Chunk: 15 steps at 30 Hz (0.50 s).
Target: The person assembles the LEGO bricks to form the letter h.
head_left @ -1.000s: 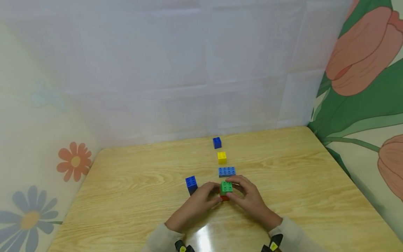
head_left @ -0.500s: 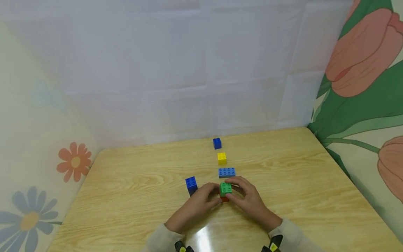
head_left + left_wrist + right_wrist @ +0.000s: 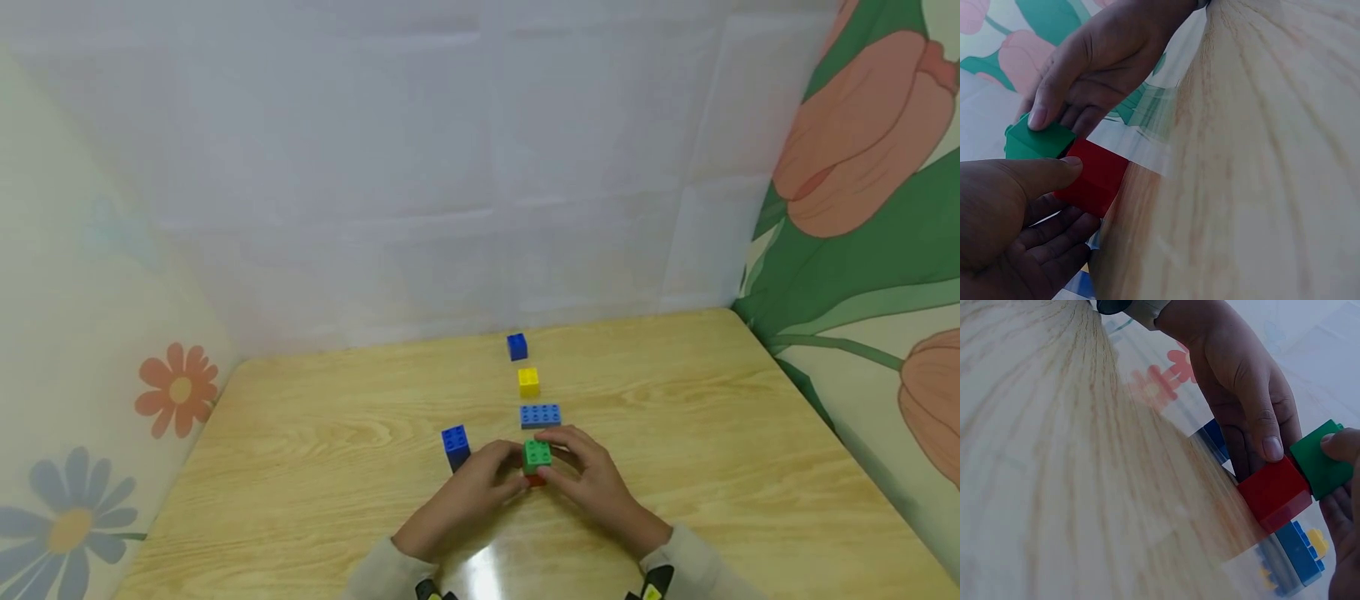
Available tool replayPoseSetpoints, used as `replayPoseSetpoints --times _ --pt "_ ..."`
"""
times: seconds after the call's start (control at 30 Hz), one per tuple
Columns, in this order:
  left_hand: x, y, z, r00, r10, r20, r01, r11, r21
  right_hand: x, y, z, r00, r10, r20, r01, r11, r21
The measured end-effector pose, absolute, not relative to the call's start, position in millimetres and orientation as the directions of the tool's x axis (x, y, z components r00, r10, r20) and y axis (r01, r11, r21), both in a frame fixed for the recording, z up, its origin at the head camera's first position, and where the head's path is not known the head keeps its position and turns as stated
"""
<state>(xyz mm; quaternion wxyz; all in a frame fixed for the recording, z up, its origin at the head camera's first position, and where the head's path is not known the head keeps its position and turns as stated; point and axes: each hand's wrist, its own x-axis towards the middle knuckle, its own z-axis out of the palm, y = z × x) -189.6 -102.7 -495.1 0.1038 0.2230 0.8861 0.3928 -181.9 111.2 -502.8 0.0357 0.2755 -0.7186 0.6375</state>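
While the left hand pinches red, the right hand pinches green

Clock is on the head view, 12 = far edge of the surface, center = the stack. Stack = green brick on top of red brick, near side of the surface, between the two hands. Left hand comes in from 8 o'clock, thumb on a side face of red. Right hand comes in from 4, thumb on a side face of green. Both hands gripping, fingers curled.

Orientation: stack's long axis is vertical, green's studs up. Light-blue brick is just beyond at 12, long axis running 9 to 3, studs up. Yellow brick then small blue brick farther out, also about 12. Tall blue brick stands on end between 9 and 10, long axis vertical, its lower part overlapped by the left hand in the head view.

View differences: head gives green's four studs and the full layout, but only a sliver of red. Both wrist views give red's side faces, the thumb contacts and a dark line where green meets red; can't tell if the joint is fully seated. Right wrist also catches light-blue's studs side-on with yellow behind; left wrist shows only bits of blue and yellow past the fingertips.
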Motion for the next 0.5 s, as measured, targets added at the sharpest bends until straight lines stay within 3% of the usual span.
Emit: replayPoseSetpoints --times 0.5 --pt "-191 -104 -497 -0.872 0.489 -0.011 0.321 0.589 0.742 -189 113 -519 -0.84 -0.368 0.398 -0.442 0.04 -0.896"
